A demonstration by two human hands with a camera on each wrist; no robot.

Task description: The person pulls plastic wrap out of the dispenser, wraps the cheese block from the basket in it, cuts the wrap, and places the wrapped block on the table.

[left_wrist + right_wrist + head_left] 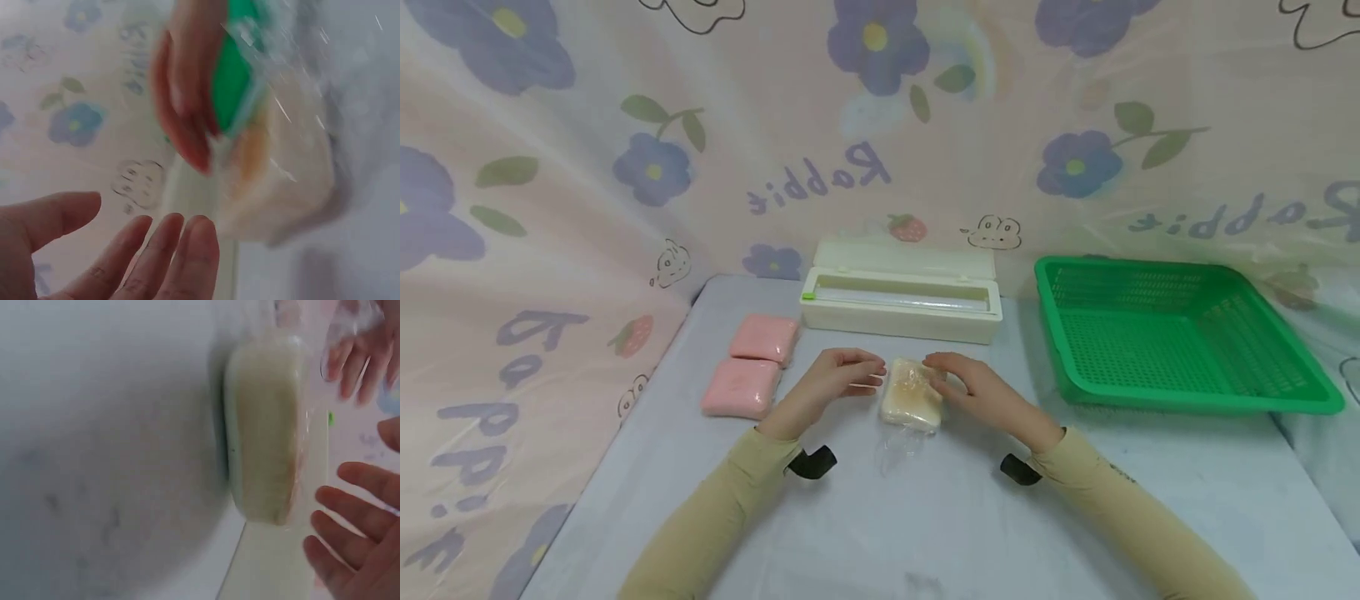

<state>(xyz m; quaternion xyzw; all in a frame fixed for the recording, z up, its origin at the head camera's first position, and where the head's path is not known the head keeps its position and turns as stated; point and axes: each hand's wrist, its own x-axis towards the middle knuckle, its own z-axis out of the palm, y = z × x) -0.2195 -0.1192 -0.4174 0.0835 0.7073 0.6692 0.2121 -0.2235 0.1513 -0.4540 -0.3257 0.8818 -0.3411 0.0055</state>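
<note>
A cream-coloured block (pixel 912 400) with a tan patch on top lies on the table, covered in clear plastic film; a loose flap of film (pixel 898 450) trails from its near end. My left hand (pixel 835 380) is at its left side, fingers loosely bent and holding nothing. On the other side is my right hand (pixel 983 393), whose fingertips overlap the block's right edge in the head view. The right wrist view shows relaxed, spread fingers (pixel 350 500) beside the wrapped block (pixel 265 431). Between the left thumb and fingers (pixel 165 250) there is nothing in the left wrist view.
Two pink film-wrapped blocks (pixel 741 388) lie to the left. Behind the hands stands a long white box (pixel 901 322), lid raised, with a roll of clear film (pixel 898 298) inside. A green slotted basket (pixel 1195 404) is at the right. Patterned cloth hangs behind the table.
</note>
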